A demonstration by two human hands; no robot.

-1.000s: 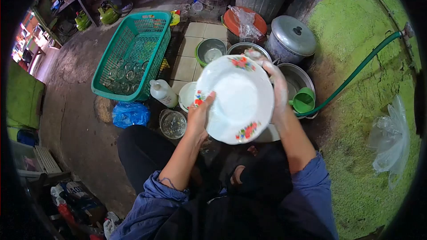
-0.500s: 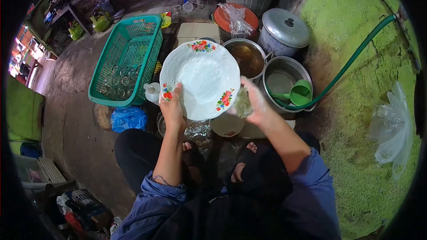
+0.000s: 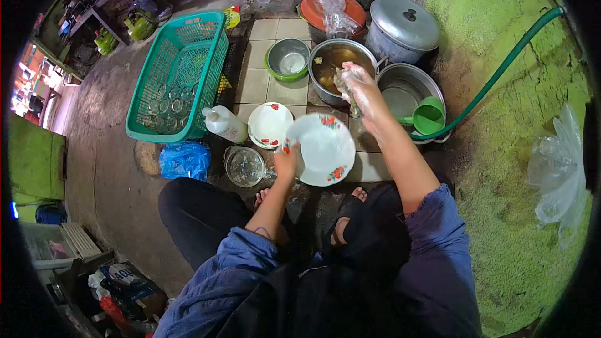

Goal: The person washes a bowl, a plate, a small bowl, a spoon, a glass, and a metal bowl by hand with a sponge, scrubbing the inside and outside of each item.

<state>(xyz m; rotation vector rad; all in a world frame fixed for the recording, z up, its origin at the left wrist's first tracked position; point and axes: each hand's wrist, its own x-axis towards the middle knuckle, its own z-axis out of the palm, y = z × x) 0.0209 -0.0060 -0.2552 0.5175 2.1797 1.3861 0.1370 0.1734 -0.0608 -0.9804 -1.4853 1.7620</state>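
My left hand (image 3: 286, 164) grips the left edge of a white plate (image 3: 322, 151) with red flower prints, held low and slightly blurred. My right hand (image 3: 369, 97), wet with suds, is closed around a greyish-green scrubbing pad (image 3: 352, 101) above the near right rim of a metal pot of brown water (image 3: 332, 75). To the left of the plate sit smaller white plates (image 3: 268, 124) with red patterns. A clear glass bowl or mug (image 3: 244, 167) lies near my left hand, and a white bottle (image 3: 224, 125) stands behind it.
A teal basket (image 3: 141, 103) holds several glasses on the left. A metal bowl (image 3: 290, 59) in a green one rests on the tiles. At right are a pot (image 3: 397, 94) with a green dipper (image 3: 429, 116), a lidded pot (image 3: 404, 28) and a green hose (image 3: 501, 66).
The flowered plate has moved down and to the right with my left hand, uncovering the bowl and smaller plates. My right hand has lifted away from the plate toward the water pot with the pad.
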